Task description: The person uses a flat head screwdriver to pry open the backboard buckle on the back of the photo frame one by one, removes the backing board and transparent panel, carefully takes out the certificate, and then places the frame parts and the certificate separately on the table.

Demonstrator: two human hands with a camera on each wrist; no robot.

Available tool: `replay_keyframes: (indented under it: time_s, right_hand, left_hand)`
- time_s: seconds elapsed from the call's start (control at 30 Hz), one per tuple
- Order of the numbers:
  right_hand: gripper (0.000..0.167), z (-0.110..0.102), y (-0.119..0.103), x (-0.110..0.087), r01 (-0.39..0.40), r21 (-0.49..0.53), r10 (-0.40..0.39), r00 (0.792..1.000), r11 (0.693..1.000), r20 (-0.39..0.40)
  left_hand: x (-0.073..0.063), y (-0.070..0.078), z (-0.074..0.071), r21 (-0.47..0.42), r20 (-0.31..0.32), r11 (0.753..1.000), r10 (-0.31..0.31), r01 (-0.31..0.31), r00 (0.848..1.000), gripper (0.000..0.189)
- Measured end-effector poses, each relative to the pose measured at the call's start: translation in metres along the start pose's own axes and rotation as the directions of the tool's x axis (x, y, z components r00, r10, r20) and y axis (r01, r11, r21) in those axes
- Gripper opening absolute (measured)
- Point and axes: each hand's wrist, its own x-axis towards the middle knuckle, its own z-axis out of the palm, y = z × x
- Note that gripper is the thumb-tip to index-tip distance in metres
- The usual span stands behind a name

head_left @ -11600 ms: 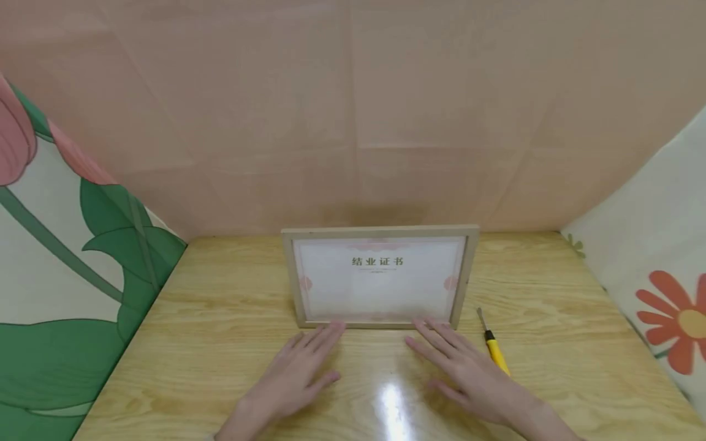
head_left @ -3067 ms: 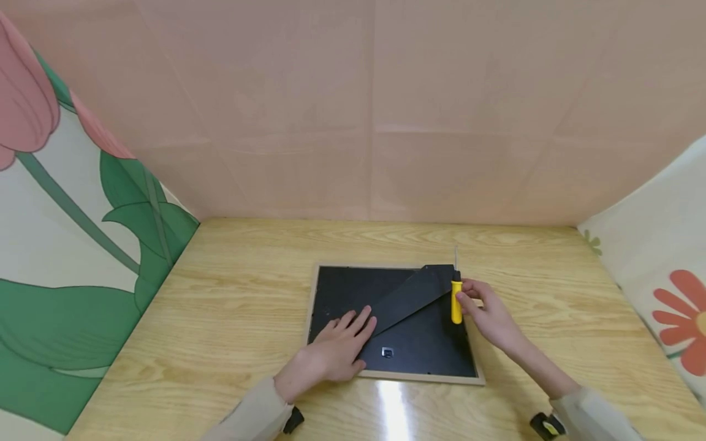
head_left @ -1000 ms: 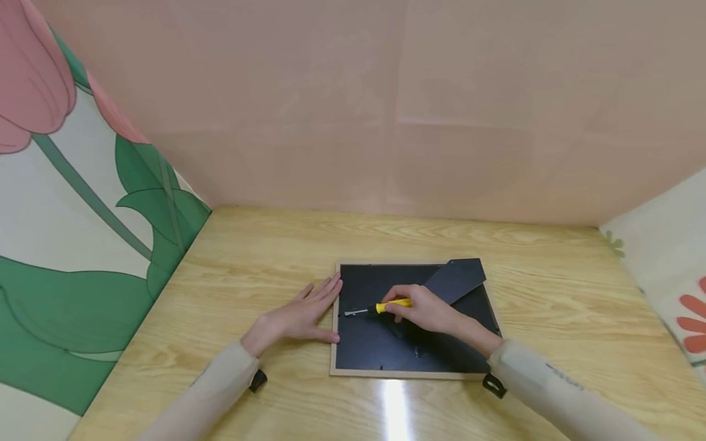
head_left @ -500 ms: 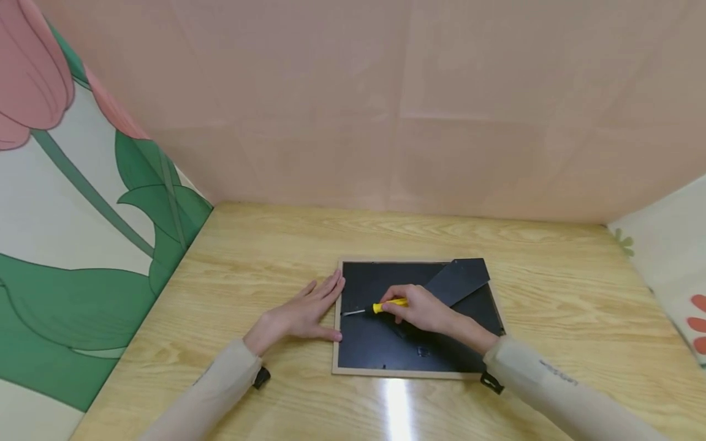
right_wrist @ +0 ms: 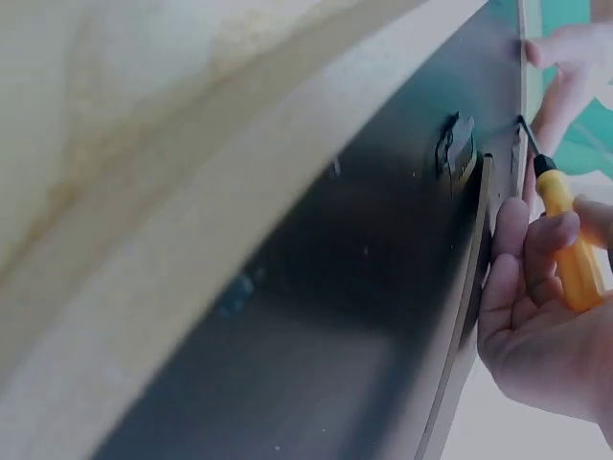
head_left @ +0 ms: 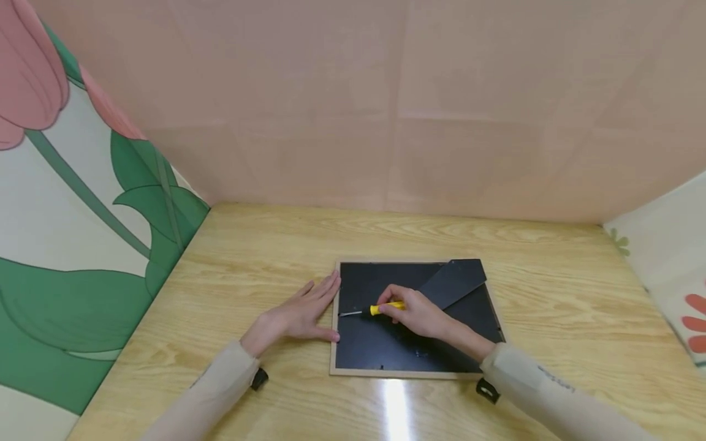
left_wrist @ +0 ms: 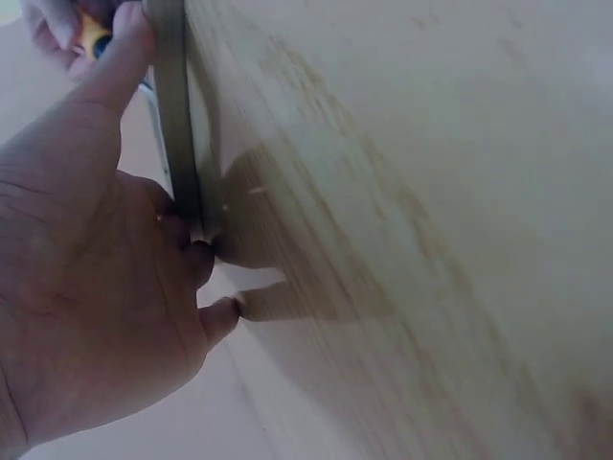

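Observation:
A picture frame (head_left: 410,373) lies face down on the table, its black backing board up. My right hand (head_left: 419,313) grips a yellow-handled screwdriver (head_left: 385,308), also clear in the right wrist view as a screwdriver (right_wrist: 565,230). Its flat metal tip reaches the inner left edge of the frame, at a small dark tab. My left hand (head_left: 300,315) rests along the frame's left side with fingers spread and thumb and fingertips on the wooden rim. In the left wrist view, that hand (left_wrist: 105,249) lies beside the frame's edge (left_wrist: 173,115).
A black easel leg (head_left: 456,280) slants across the backing, its wide end at the upper right corner. Below the right hand sits a small hanger (head_left: 421,353). The wooden table (head_left: 265,245) meets a pink cloth backdrop (head_left: 309,122) behind and a flowered cloth (head_left: 33,324) at left.
The frame stood upright, certificate showing; it now lies face down. My right hand picked up the screwdriver from the table and brought its tip to the left edge. My left hand moved off the backing.

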Motion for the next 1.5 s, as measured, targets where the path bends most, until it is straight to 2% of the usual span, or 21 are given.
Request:
replay_keyframes:
  time_s: [0.17,0.33,0.4,0.6,0.73,0.9,1.1,1.2,1.37,1.5]
  right_hand:
    - [0.01,-0.003,0.0,-0.002,-0.041,0.022,0.04,0.998,0.999,0.051]
    - [0.013,-0.005,0.001,-0.003,-0.073,0.096,0.065,0.994,0.993,0.084]
    - [0.012,-0.007,-0.008,-0.006,-0.086,0.134,0.077,0.994,0.987,0.076]
    - [0.015,-0.001,-0.002,-0.006,-0.13,0.22,0.132,0.991,0.967,0.003]
    - [0.02,0.003,0.004,-0.006,-0.154,0.311,0.174,0.984,0.938,-0.036]
    - [0.027,0.003,0.006,-0.006,-0.198,0.401,0.229,0.973,0.894,-0.032]
    - [0.031,0.003,0.005,-0.006,-0.256,0.431,0.297,0.955,0.865,-0.028]
    - [0.03,0.002,0.004,-0.006,-0.255,0.425,0.289,0.957,0.868,-0.018]
    - [0.027,-0.001,0.003,-0.007,-0.246,0.382,0.271,0.963,0.891,-0.012]
    - [0.029,-0.004,0.003,-0.008,-0.259,0.383,0.287,0.958,0.887,-0.016]
  left_hand:
    - [-0.005,0.003,0.003,-0.017,-0.023,1.0,0.009,-0.01,1.0,0.104]
    - [-0.011,0.004,0.008,0.009,-0.031,1.0,0.02,-0.02,0.999,0.106]
    - [-0.012,0.004,0.009,0.008,-0.026,1.0,0.022,-0.022,0.999,0.109]
    - [-0.013,0.006,0.008,-0.012,-0.011,1.0,0.02,-0.02,1.0,0.11]
    - [-0.013,0.008,0.008,-0.021,-0.008,1.0,0.018,-0.019,1.0,0.109]
    - [-0.012,0.007,0.009,-0.007,-0.014,1.0,0.013,-0.013,1.0,0.11]
    - [-0.012,0.007,0.009,-0.002,-0.015,1.0,0.014,-0.014,1.0,0.11]
    - [-0.012,0.007,0.009,-0.002,-0.015,1.0,0.014,-0.014,1.0,0.11]
    - [-0.011,0.006,0.009,-0.005,-0.017,1.0,0.005,-0.005,1.0,0.11]
    - [-0.011,0.006,0.008,-0.005,-0.016,1.0,0.003,-0.003,1.0,0.11]
